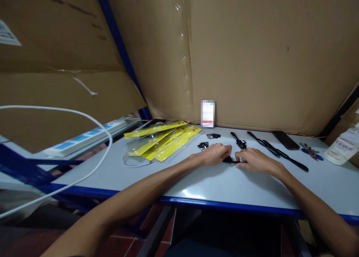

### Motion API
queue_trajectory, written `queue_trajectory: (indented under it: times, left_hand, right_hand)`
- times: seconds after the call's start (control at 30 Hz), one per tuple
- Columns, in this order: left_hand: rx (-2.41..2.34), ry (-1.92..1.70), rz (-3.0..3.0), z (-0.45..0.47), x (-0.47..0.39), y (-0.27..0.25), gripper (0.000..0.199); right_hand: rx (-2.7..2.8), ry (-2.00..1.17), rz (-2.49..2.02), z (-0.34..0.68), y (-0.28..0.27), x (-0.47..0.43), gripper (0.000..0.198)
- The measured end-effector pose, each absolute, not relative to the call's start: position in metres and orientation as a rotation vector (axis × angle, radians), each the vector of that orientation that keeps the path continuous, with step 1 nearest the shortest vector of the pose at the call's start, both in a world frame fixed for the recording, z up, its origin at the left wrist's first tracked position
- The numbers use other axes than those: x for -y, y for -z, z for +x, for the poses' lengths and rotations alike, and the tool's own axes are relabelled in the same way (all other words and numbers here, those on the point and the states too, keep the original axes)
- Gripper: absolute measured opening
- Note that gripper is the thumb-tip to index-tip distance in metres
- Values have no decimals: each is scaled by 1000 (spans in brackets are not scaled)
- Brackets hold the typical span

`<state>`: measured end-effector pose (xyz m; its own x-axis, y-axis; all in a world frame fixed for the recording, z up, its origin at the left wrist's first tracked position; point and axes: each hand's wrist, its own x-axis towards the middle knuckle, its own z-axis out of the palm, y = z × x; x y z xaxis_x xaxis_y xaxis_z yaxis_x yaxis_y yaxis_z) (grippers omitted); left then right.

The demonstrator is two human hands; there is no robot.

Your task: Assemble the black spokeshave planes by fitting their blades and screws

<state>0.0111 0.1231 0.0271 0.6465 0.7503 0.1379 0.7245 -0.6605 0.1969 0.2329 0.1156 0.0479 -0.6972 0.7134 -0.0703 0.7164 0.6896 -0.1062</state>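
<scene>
My left hand (pixel 217 154) and my right hand (pixel 254 160) are close together over the middle of the table, fingers bent inward. Both grip a small, slim black piece (pixel 231 160) low over the tabletop; the fingers cover much of it, and its kind is not clear. Just beyond my right hand lies a black part with a clip-like end (pixel 239 140). Farther right are long, narrow black pieces (pixel 293 162) lying at a slant. Small dark parts (pixel 203 145) rest behind my left wrist.
Yellow-backed clear plastic packages (pixel 168 143) lie piled on the left. A phone (pixel 208 114) leans upright against the cardboard wall (pixel 252 62). On the right are a dark phone (pixel 286 140), keys (pixel 310 151) and a white bottle (pixel 340 148). A white cable (pixel 110 141) loops near a power strip (pixel 86 136).
</scene>
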Motion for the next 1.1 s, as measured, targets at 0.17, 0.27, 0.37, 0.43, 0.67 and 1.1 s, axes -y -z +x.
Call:
queue_trajectory:
  times: [0.17, 0.27, 0.37, 0.43, 0.67, 1.1]
  left_hand:
    - [-1207, -321, 2719, 11, -121, -28, 16]
    - [-1249, -314, 2725, 10, -122, -27, 17]
    - [-1246, -283, 2739, 9, -122, -28, 16]
    - [-1237, -270, 2742, 9, -121, -29, 16]
    - [-1193, -281, 2746, 8, -121, -31, 16]
    - [-1138, -354, 2770, 4, -122, -29, 14]
  right_hand:
    - [-2855, 298, 1254, 232, -50, -114, 14]
    - [-2860, 336, 1257, 232, -50, -114, 13]
    - [-2860, 360, 1259, 231, -50, -114, 14]
    - [-2862, 375, 1290, 229, -49, -113, 19]
    - [-2974, 383, 1358, 217, -32, -113, 32]
    - [-2978, 316, 1570, 204, -29, -107, 20]
